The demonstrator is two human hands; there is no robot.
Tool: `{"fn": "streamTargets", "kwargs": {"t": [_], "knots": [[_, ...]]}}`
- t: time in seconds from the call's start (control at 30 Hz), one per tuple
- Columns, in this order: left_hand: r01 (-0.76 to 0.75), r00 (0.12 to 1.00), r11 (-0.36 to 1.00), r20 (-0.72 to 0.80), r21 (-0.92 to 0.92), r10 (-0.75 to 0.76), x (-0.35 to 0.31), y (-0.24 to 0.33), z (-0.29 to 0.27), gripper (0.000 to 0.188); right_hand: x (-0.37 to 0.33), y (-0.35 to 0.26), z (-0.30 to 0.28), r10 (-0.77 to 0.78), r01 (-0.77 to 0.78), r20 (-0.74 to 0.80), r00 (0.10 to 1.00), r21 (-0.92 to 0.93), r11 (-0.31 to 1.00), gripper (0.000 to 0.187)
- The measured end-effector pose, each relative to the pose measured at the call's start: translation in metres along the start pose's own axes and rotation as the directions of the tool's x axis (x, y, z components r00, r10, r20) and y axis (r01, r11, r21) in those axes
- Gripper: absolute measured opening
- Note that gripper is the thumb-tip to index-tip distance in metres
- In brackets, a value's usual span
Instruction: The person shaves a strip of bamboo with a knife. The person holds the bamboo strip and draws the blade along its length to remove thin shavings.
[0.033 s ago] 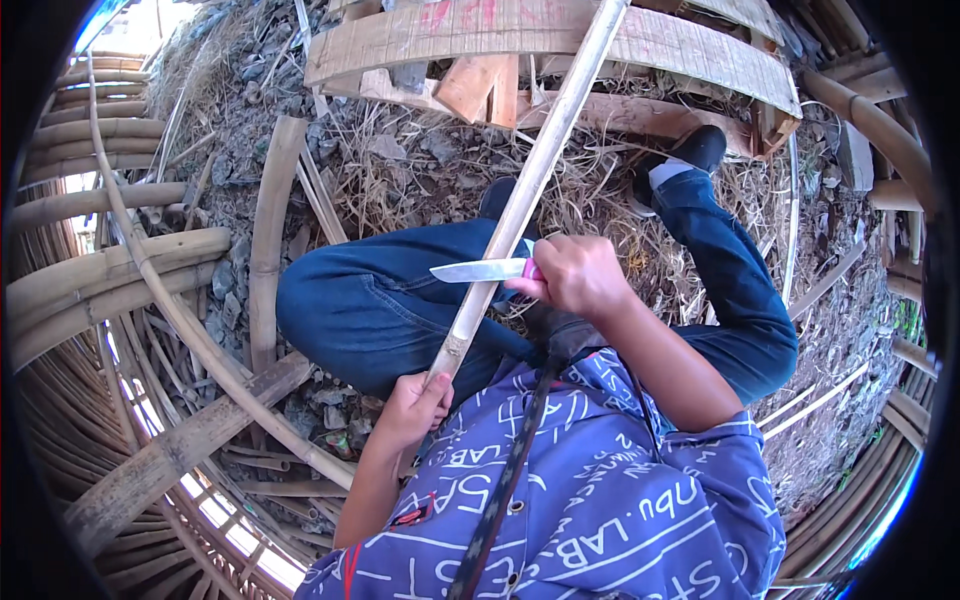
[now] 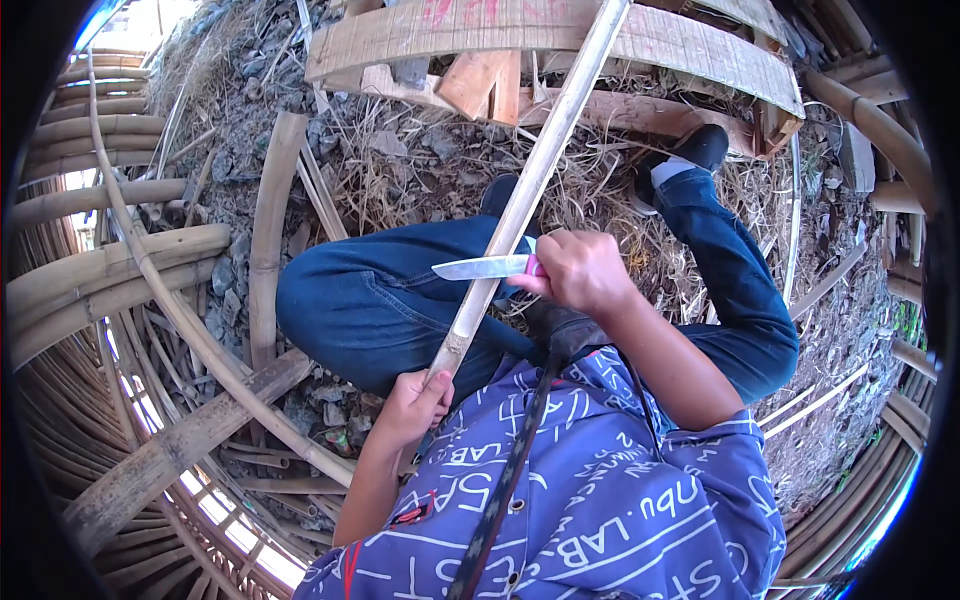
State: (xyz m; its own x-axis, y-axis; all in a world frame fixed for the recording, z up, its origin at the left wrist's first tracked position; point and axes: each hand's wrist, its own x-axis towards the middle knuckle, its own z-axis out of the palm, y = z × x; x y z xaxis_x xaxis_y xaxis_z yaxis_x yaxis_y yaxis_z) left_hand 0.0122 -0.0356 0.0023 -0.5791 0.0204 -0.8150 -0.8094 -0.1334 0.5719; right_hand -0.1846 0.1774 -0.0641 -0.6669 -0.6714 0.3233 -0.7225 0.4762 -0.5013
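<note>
A long, pale bamboo strip (image 2: 545,160) slants from my lap up and away to the right, over my bent left leg. Its near end is gripped by my left hand (image 2: 418,405), with the fingers wrapped round it and the thumb along the top. My right hand (image 2: 582,270) is closed on the pink handle of a knife. The knife blade (image 2: 480,268) lies crosswise over the strip, its tip pointing left. Whether the edge bites into the strip cannot be made out.
A wooden plank frame (image 2: 560,32) stands ahead, behind the strip's far part. Dry shavings (image 2: 600,165) litter the ground near my shoes. On the left are stacked bamboo poles (image 2: 120,265), a bamboo post (image 2: 275,220) and a thick crossing pole (image 2: 180,450). More poles (image 2: 875,130) line the right.
</note>
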Motion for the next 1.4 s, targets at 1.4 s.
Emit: {"fn": "streamTargets", "kwargs": {"t": [1.4], "knots": [[0.167,0.985,0.985,0.040,0.036,-0.168,-0.040,-0.031,-0.064,0.044,0.011,0.116,-0.104,0.370,-0.524,-0.431,0.823,-0.323,0.788,0.039]]}}
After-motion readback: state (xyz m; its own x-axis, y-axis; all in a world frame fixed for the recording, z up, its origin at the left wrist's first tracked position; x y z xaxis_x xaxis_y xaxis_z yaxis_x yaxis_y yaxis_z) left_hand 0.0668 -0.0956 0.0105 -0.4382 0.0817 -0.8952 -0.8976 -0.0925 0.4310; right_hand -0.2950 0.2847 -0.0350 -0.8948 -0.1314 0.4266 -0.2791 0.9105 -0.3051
